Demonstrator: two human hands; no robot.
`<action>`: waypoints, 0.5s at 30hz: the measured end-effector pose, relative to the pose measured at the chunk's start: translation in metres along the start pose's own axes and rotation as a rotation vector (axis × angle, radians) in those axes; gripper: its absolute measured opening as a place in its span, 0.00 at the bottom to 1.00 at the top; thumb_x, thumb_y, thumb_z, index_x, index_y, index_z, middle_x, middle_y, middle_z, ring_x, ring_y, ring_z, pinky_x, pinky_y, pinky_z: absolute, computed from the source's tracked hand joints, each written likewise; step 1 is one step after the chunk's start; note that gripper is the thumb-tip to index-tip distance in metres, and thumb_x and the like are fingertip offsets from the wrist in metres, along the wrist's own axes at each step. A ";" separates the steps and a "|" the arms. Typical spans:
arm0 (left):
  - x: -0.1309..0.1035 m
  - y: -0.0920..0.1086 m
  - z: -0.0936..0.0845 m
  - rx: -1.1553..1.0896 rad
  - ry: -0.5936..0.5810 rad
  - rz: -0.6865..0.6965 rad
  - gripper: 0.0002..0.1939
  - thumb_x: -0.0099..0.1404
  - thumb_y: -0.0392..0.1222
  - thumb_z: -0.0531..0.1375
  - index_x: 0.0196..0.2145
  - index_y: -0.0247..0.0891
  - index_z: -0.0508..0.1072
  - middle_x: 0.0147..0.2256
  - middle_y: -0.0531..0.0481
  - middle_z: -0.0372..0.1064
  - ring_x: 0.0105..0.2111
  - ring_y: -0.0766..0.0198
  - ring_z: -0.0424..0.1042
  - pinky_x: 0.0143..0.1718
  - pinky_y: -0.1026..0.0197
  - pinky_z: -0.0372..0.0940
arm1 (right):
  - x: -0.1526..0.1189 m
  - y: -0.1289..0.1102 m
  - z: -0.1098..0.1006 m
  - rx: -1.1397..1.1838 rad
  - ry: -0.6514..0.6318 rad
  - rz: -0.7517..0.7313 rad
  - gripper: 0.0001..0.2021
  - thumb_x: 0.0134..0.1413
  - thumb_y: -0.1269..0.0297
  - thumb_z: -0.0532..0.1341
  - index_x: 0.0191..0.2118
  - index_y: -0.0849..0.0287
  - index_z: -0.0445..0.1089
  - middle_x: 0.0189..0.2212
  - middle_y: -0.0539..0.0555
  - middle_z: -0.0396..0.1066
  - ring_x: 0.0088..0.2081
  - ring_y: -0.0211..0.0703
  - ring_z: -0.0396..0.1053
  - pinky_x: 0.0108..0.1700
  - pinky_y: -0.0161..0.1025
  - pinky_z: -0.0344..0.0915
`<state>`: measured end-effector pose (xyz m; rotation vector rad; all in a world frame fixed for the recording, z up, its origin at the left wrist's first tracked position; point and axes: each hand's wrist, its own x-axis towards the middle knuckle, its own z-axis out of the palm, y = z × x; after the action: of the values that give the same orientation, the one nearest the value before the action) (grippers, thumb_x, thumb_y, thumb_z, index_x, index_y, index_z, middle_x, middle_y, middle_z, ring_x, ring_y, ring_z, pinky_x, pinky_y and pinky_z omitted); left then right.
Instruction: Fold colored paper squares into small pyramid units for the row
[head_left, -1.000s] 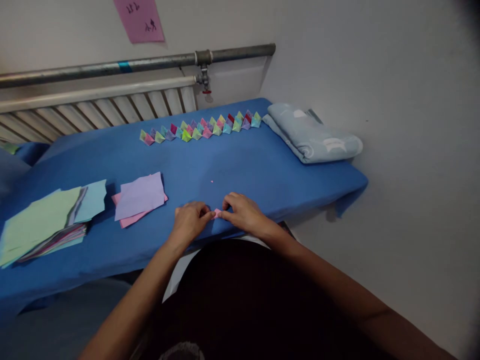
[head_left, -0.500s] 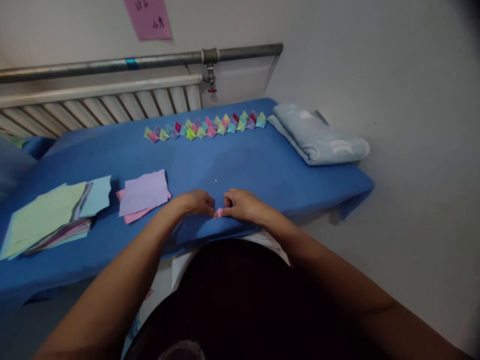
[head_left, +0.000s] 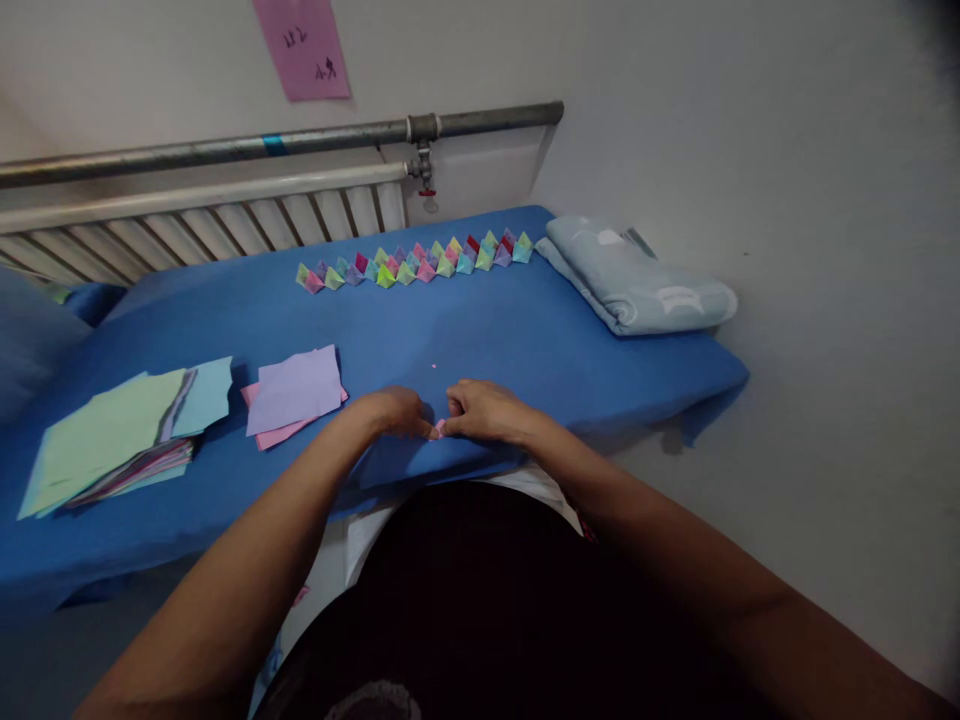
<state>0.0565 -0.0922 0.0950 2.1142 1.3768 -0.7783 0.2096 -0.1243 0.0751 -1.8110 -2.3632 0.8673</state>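
Observation:
Close to the front edge of the blue sheet (head_left: 480, 330), a small pink paper piece (head_left: 440, 427) lies between my two hands. My left hand (head_left: 403, 412) is closed with its fingertips on the left side of the piece. On the right side, my right hand (head_left: 480, 410) pinches it with curled fingers. Much of the piece is hidden by my fingers. Farther back, a zigzag row of small folded paper shapes (head_left: 426, 268) in several colours lies on the sheet. A tiny pink scrap (head_left: 433, 366) is just beyond my hands.
A purple sheet stack (head_left: 296, 392) with pink beneath lies left of my hands. Farther left is a larger pile of green and blue paper (head_left: 112, 430). A folded light-blue blanket (head_left: 637, 280) is at the back right. A radiator (head_left: 225, 225) and pipe (head_left: 337, 138) run along the wall.
The view has shifted slightly, so the background sits a little lower. Both hands remain at the pink piece, with only a small shift of the left fingers.

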 end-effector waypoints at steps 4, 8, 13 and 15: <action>0.003 -0.009 0.007 0.003 0.036 0.029 0.21 0.60 0.58 0.56 0.36 0.39 0.78 0.28 0.50 0.72 0.28 0.63 0.66 0.29 0.63 0.55 | 0.001 0.000 0.002 -0.016 -0.005 -0.006 0.11 0.49 0.54 0.64 0.29 0.56 0.66 0.34 0.51 0.69 0.30 0.37 0.61 0.28 0.35 0.49; -0.001 -0.012 0.015 0.009 0.086 0.050 0.24 0.62 0.60 0.53 0.37 0.40 0.77 0.29 0.49 0.72 0.29 0.61 0.67 0.29 0.62 0.54 | -0.002 0.001 0.005 -0.030 0.001 -0.052 0.10 0.52 0.55 0.62 0.32 0.57 0.67 0.36 0.51 0.68 0.32 0.38 0.61 0.29 0.35 0.49; -0.005 -0.013 0.018 0.024 0.127 0.059 0.26 0.62 0.63 0.50 0.37 0.40 0.77 0.29 0.48 0.72 0.28 0.61 0.66 0.28 0.62 0.53 | -0.002 0.016 0.004 0.048 0.009 -0.146 0.09 0.51 0.58 0.63 0.31 0.57 0.66 0.34 0.50 0.66 0.31 0.36 0.60 0.29 0.34 0.50; -0.005 -0.015 0.018 0.023 0.132 0.062 0.27 0.62 0.64 0.50 0.37 0.40 0.76 0.29 0.48 0.71 0.28 0.61 0.66 0.27 0.62 0.52 | 0.001 0.023 0.004 0.071 -0.002 -0.182 0.07 0.48 0.62 0.64 0.31 0.58 0.65 0.33 0.50 0.65 0.30 0.36 0.60 0.29 0.33 0.51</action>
<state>0.0378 -0.1023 0.0837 2.2498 1.3681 -0.6427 0.2284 -0.1214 0.0610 -1.5412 -2.4181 0.9170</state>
